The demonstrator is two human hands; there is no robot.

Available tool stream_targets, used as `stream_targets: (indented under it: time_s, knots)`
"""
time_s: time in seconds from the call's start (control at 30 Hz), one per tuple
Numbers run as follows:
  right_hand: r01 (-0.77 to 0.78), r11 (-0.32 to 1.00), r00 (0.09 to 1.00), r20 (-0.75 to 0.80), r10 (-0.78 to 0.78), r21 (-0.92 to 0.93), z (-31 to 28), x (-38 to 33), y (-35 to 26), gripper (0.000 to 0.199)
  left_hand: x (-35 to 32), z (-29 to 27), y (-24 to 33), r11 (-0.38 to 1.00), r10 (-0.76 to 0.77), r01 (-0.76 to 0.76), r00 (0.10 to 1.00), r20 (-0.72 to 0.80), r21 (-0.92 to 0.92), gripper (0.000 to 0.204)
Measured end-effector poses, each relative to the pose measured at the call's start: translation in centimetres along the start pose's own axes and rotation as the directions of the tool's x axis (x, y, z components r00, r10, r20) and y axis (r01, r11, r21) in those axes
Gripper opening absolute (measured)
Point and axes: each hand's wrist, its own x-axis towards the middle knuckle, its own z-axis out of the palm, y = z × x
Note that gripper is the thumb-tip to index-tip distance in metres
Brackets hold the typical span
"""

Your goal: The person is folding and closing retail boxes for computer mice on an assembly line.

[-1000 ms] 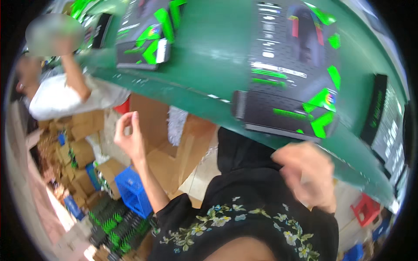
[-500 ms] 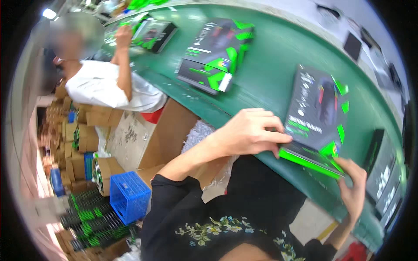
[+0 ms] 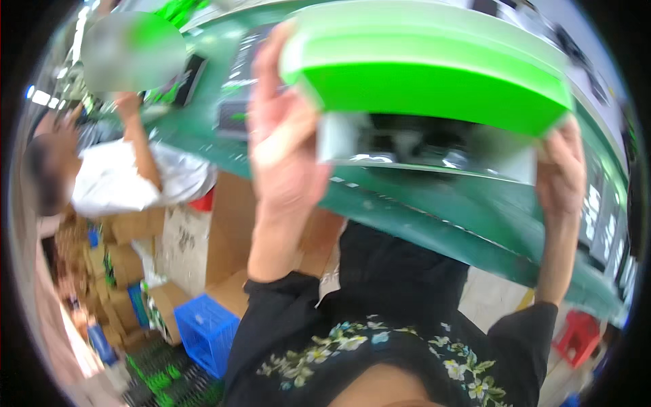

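Raised above the table between my two hands is a black-and-green product box (image 3: 441,91), its bright green side turned toward me. Below the green part a clear or white inner section shows, with dark, glossy contents (image 3: 434,146) blurred by motion. My left hand (image 3: 288,136) grips the left end, thumb and fingers spread around it. At the opposite end, my right hand (image 3: 563,166) clasps the lower corner, its fingers partly hidden. A second dark box (image 3: 234,115) lies on the table beyond my left hand, partly covered by it.
The green worktable (image 3: 434,227) runs across in front of me. Dark boxes (image 3: 597,224) stand at its right end. A co-worker in a white shirt (image 3: 129,176) is at the left. Lower down are an open carton (image 3: 230,224), a blue crate (image 3: 207,336) and a red stool (image 3: 578,337).
Both hands have lifted the box off the table toward me and tipped it, so its green side and inner contents now show. My view has shifted slightly.
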Motion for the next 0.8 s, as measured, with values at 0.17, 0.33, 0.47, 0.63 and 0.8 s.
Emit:
stream_targets:
  time_s: [0.17, 0.33, 0.47, 0.63, 0.8]
  knots:
    - [0.044, 0.998, 0.999, -0.012, -0.044, 0.051, 1.9, 1.1, -0.1, 0.060, 0.7, -0.5, -1.7, 0.997, -0.015, 0.004, 0.989, -0.146, -0.074, 0.054]
    - [0.204, 0.978, 0.967, 0.146, -0.209, 0.051, 0.2, 1.3, 0.6, 0.037, 0.3, -0.6, -2.9, 0.999, 0.028, -0.030, 0.995, 0.094, 0.019, 0.028]
    - [0.200, 0.976, 0.962, 0.207, -0.180, -0.081, -0.6, 0.7, 0.0, 0.029, -0.3, -0.8, -3.7, 0.969, 0.164, -0.189, 0.974, 0.156, 0.162, 0.007]
    - [0.435, 0.814, 0.878, 0.381, -0.290, -0.383, -1.1, 0.5, -2.7, 0.046, -0.4, -0.3, -2.0, 0.910, 0.147, -0.238, 0.951, 0.270, 0.341, 0.031]
    - [0.361, 0.589, 0.932, 0.264, -0.248, -0.723, 1.0, -1.4, -4.2, 0.047, 0.2, 0.4, -2.0, 0.743, 0.209, -0.410, 0.893, 0.398, 0.529, 0.034]
